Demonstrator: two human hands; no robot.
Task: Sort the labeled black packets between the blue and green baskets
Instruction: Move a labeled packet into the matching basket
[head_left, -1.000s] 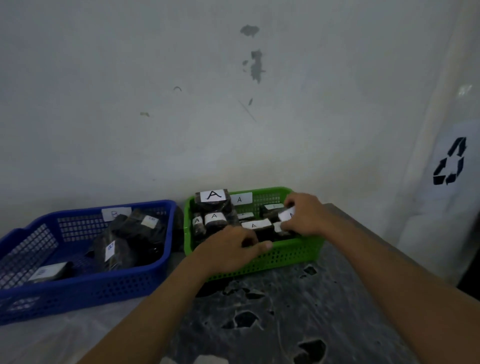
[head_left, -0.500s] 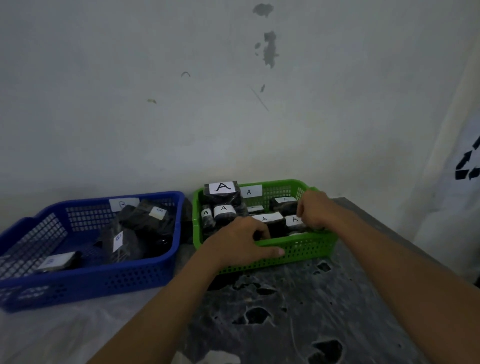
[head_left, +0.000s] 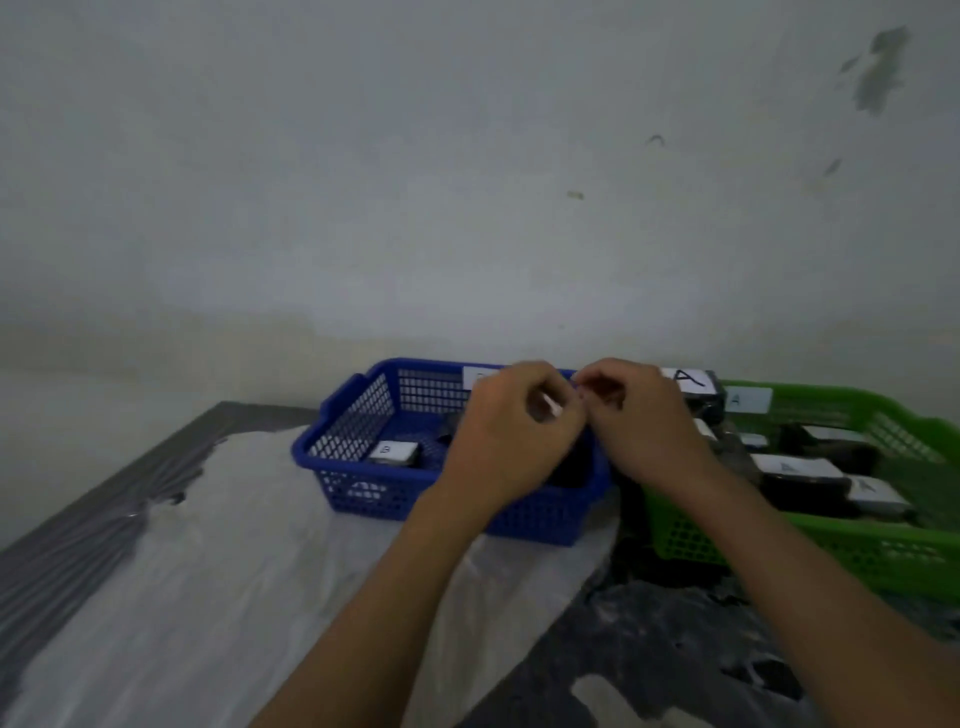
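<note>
Leftmost, white plastic sheeting (head_left: 218, 545) is spread over the table, and on it the blue basket (head_left: 358, 436) is set, with one packet labelled B (head_left: 393, 453) lying flat near its left wall. Above the basket's right half both hands are held together, fingertips nearly meeting. The left hand (head_left: 511, 431) is curled, and something small and pale is seen between its fingers; what it is cannot be told. The right hand (head_left: 641, 421) is curled too, its fingertips pinched toward the left hand's; whether anything is held cannot be told. Dark packets below are largely hidden by the hands. Further right, the green basket (head_left: 831, 545) is filled with packets marked A (head_left: 795, 467). The blue basket lies directly beneath the fingers, so a release would likely be made straight down, either hand being equally near.
</note>
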